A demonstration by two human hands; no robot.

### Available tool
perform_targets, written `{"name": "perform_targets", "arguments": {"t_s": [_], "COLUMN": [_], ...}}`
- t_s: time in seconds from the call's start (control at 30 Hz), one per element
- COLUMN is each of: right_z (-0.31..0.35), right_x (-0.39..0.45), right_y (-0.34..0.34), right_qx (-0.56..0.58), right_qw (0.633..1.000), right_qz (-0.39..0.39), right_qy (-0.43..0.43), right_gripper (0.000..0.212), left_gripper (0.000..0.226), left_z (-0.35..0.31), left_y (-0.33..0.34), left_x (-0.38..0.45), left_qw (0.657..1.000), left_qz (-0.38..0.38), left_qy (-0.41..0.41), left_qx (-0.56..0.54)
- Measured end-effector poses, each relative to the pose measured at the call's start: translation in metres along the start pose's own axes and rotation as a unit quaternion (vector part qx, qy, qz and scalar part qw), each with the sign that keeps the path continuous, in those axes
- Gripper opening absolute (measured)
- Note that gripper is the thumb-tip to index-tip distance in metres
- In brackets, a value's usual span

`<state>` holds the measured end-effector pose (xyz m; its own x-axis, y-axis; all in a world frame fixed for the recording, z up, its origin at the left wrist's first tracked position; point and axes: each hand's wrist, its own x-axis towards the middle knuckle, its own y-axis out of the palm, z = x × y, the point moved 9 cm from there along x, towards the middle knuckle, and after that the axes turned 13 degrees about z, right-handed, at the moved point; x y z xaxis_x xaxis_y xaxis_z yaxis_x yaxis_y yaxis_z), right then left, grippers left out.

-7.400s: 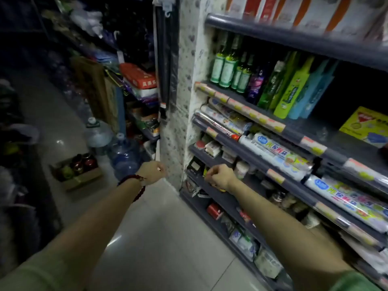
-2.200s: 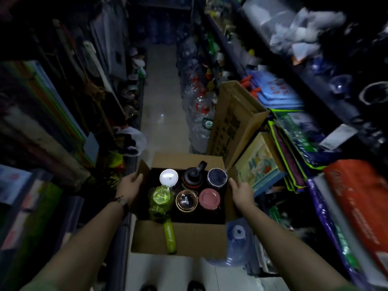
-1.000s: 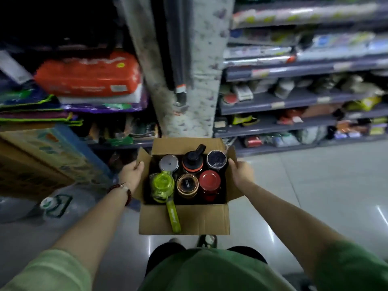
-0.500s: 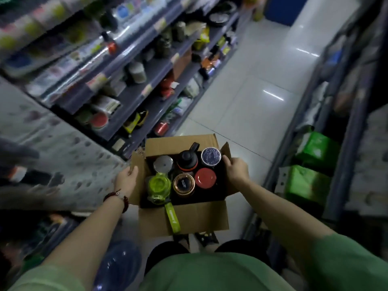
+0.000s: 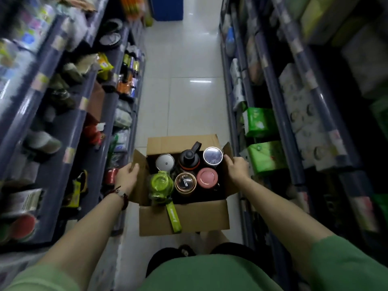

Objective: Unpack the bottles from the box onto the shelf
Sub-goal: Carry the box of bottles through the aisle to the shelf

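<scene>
I carry an open cardboard box (image 5: 184,216) in front of my waist, held off the floor. My left hand (image 5: 127,178) grips its left flap and my right hand (image 5: 236,170) grips its right flap. Several bottles stand upright inside: a lime-green bottle (image 5: 161,184) with a strap hanging over the front wall, a white-lidded one (image 5: 165,162), a black sports-cap one (image 5: 189,157), a silver-lidded one (image 5: 212,155), a bronze-rimmed one (image 5: 185,182) and a pink-lidded one (image 5: 207,177).
I stand in a narrow shop aisle with a pale tiled floor (image 5: 184,95) ahead. Grey shelves (image 5: 69,127) packed with small goods line the left. Shelves on the right (image 5: 283,122) hold green tissue packs (image 5: 259,121) and white packs. A blue object (image 5: 167,7) stands at the far end.
I picked the box up from the floor and turned with it. Over the last second my view swung from facing the shelves to looking straight down the aisle.
</scene>
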<state>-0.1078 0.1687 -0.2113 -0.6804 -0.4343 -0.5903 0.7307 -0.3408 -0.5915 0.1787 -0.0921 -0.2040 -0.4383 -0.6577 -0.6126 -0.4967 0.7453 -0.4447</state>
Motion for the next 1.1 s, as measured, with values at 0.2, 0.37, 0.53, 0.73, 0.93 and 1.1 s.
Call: {"name": "perform_targets", "arguments": {"t_s": [0.2,0.37,0.53,0.73,0.93,1.1], "right_z": [0.017,0.05,0.086,0.134,0.18,0.223], "right_x": [0.053,0.1,0.148,0.218,0.275,0.321], "right_y": [-0.044,-0.082,-0.107,-0.123,-0.137,-0.153], "right_qx": [0.025,0.02,0.039,0.022,0.038,0.05], "right_qw": [0.999,0.999,0.999,0.999,0.997,0.997], "right_qz": [-0.013,-0.023,-0.031,-0.038,-0.048,-0.052], "right_qy": [0.02,0.016,0.017,0.028,0.04,0.031], "right_gripper": [0.048,0.051,0.05,0.05,0.049,0.049], "left_gripper": [0.035,0.034,0.035,0.041,0.04,0.034], "left_z": [-0.067,-0.123,-0.176,-0.214,-0.266,-0.314], "left_y": [0.013,0.012,0.002,-0.012,-0.033,-0.051], "left_x": [0.064,0.113,0.16,0.247,0.313,0.348], "left_qw": [1.0,0.999,0.999,0.997,0.997,0.998], "left_qz": [0.021,0.021,0.017,0.045,0.055,0.038], "left_qy": [0.013,0.026,0.038,0.036,0.04,0.042], "left_qx": [0.013,0.006,0.023,0.045,0.037,0.023]}}
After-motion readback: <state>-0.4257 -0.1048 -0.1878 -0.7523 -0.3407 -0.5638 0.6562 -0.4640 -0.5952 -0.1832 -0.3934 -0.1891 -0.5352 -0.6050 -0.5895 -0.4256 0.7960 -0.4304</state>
